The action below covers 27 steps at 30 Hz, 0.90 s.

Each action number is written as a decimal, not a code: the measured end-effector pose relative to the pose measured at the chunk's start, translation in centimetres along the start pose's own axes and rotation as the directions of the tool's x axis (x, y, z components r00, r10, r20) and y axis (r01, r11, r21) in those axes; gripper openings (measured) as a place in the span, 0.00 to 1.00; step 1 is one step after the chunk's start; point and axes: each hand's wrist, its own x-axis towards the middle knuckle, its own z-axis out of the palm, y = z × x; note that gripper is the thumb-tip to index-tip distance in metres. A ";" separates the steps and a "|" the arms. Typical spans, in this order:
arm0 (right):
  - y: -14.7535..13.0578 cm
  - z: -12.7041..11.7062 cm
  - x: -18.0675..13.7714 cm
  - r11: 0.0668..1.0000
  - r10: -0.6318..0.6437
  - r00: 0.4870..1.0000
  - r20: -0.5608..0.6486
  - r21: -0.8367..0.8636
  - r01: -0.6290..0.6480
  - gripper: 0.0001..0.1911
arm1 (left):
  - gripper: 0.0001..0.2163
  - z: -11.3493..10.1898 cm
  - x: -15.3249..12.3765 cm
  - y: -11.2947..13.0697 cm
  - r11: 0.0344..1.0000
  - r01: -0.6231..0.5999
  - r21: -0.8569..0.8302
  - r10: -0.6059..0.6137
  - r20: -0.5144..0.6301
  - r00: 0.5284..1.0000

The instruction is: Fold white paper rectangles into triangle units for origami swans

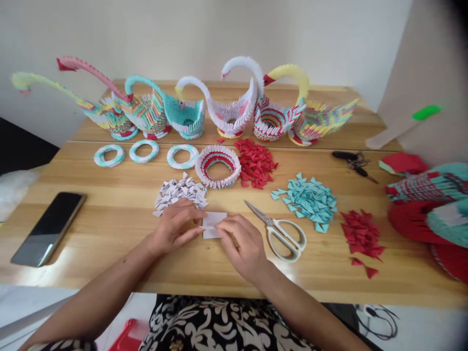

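Near the table's front edge, a small white piece of paper (215, 218) lies between my two hands, with a crease or folded edge across it. My left hand (176, 225) holds its left edge with thumb and fingertips. On the lower right part of the paper, my right hand (243, 243) pinches with thumb and index finger, the other fingers curled. Just behind my left hand is a pile of white folded paper triangles (183, 190). Scissors (283, 234) with pale handles lie shut to the right of my right hand.
Paper swans (186, 122) line the back. Before them sit paper rings (144, 151), a red-white ring basket (218, 183) and red triangles (256, 163). Turquoise triangles (310, 200), more red triangles (361, 234), a dark tool (354, 163) and paper models (431, 195) are right; a phone (49, 229) left.
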 end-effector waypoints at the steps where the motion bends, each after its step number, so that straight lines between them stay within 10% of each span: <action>1: 0.0 0.1 -0.1 1.000 0.006 1.000 0.005 0.023 -0.007 0.08 | 0.09 -0.2 0.0 -0.3 1.000 0.007 0.005 -0.007 -0.018 1.000; 11: -0.6 0.7 -0.8 0.976 -0.109 0.984 0.143 0.204 0.078 0.12 | 0.08 -1.5 0.0 -1.8 0.983 0.061 0.173 -0.025 -0.206 0.978; 27: -0.1 1.3 -0.5 0.938 -0.326 0.938 0.119 -0.088 0.337 0.12 | 0.16 -1.5 -0.4 -1.9 0.943 0.143 0.301 -0.044 -0.313 0.949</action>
